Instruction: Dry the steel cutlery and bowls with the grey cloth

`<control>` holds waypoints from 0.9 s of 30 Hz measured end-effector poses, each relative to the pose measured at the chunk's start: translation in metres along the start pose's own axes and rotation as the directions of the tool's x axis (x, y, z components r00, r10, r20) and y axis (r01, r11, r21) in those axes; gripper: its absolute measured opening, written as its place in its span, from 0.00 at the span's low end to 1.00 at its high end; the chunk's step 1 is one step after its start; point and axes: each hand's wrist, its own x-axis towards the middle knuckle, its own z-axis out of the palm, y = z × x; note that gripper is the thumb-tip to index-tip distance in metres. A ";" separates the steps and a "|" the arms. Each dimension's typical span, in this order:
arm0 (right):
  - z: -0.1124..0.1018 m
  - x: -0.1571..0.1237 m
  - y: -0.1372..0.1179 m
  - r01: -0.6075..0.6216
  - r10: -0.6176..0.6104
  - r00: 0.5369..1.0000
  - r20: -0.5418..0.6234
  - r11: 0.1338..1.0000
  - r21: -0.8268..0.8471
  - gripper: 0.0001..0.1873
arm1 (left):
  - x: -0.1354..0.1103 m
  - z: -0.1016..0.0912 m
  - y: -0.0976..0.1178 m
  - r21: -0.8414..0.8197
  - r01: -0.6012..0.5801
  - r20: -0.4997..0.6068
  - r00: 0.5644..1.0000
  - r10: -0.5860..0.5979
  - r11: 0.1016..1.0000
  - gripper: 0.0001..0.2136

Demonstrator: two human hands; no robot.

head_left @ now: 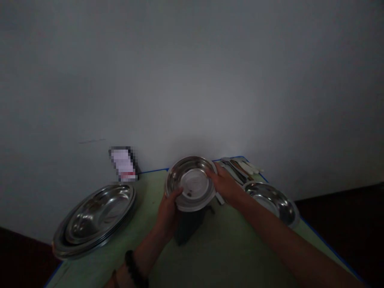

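Between my hands, a round stainless steel bowl (pixel 195 182) is held up above the table, its inside tilted toward me. My left hand (pixel 169 210) grips the lower left rim, thumb over the inside. On the right rim, my right hand (pixel 225 182) is closed with its thumb reaching into the bowl. A dark cloth-like thing (pixel 190 228) lies on the table below; I cannot make out its kind. Close to my right forearm, partly behind it, sits another steel bowl (pixel 283 204).
A stack of large steel plates with a bowl on top (pixel 96 218) stands at the left of the green table (pixel 240 256). Several pieces of cutlery (pixel 240 168) lie at the back right. A blurred-out phone-like object (pixel 123 164) leans against the grey wall (pixel 192 80).
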 end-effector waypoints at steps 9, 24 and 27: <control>-0.125 -0.026 0.021 -0.141 0.321 0.946 -0.037 0.308 -0.941 0.23 | 0.016 0.000 -0.011 -0.254 0.322 0.037 0.945 -0.324 0.912 0.11; -0.152 -0.038 0.003 -0.059 0.346 0.809 0.475 0.852 -0.520 0.12 | 0.014 0.001 -0.031 -0.207 0.277 0.050 0.961 -0.272 0.938 0.17; -0.124 -0.026 -0.006 -0.072 0.247 0.888 0.389 0.909 -0.411 0.13 | 0.013 -0.001 -0.035 -0.183 0.134 0.128 0.985 -0.111 0.974 0.19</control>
